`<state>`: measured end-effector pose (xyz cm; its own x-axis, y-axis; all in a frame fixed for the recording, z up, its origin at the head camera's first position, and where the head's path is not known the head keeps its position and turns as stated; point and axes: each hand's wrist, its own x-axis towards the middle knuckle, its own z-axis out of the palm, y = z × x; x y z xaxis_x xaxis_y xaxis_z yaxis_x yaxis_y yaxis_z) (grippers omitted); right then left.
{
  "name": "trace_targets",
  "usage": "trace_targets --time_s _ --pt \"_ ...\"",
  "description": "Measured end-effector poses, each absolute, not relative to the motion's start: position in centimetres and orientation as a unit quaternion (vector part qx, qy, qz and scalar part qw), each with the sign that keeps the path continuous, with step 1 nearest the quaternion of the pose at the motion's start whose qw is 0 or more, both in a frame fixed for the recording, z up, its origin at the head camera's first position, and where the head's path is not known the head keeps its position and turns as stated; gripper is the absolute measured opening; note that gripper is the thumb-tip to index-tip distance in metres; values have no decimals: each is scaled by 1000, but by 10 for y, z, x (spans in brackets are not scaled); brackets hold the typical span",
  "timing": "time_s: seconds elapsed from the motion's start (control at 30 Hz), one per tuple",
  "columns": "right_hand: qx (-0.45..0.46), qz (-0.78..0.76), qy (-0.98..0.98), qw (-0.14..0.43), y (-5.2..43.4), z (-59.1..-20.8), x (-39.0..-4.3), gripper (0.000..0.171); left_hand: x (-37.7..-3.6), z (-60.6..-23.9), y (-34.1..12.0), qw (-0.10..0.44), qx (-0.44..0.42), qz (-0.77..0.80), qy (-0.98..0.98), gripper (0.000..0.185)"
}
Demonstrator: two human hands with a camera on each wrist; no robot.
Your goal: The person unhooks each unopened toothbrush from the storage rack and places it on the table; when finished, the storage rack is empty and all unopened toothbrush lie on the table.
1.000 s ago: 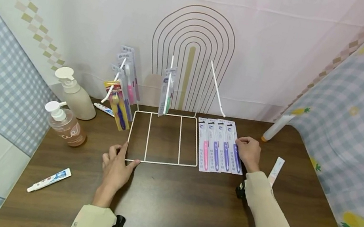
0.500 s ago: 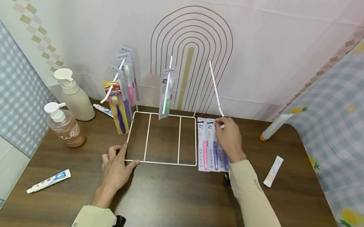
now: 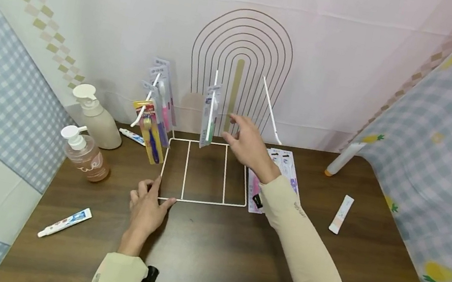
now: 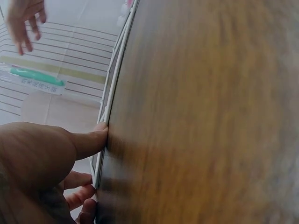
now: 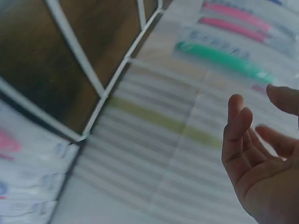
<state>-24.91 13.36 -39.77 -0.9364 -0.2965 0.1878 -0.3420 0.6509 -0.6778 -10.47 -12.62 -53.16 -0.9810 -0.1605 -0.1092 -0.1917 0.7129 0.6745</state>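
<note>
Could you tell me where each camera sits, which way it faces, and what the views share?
Head: above the table, looking forward and down at the wire rack; both sleeved arms, left hand and right hand show.
Left wrist: low at the table edge, facing along the rack's white wire; thumb touches it.
Right wrist: looks past the open palm at the rack.
Shared: all three see the green toothbrush pack.

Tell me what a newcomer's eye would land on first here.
The white wire rack at the table's middle, its near-left corner held by the left hand. Above it the right hand hovers open beside a green packaged toothbrush hanging on the middle peg. Two pump bottles stand at the left.
</note>
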Motion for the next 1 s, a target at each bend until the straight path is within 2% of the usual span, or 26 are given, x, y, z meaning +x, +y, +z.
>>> trace_targets --time_s 0.17,0.43,0.67,1.0 --pt "172 436 -883 33 114 -383 -249 74 -107 -533 -125 5 -90 371 924 81" --pt "164 514 -840 54 99 -385 -252 51 -105 -533 -124 4 -89 367 926 81" --pt "159 559 -811 72 98 -389 -253 20 -106 -533 -125 18 -91 361 928 82" --pt "156 571 -802 81 96 -387 -248 15 -105 -539 -127 3 -87 375 923 84"
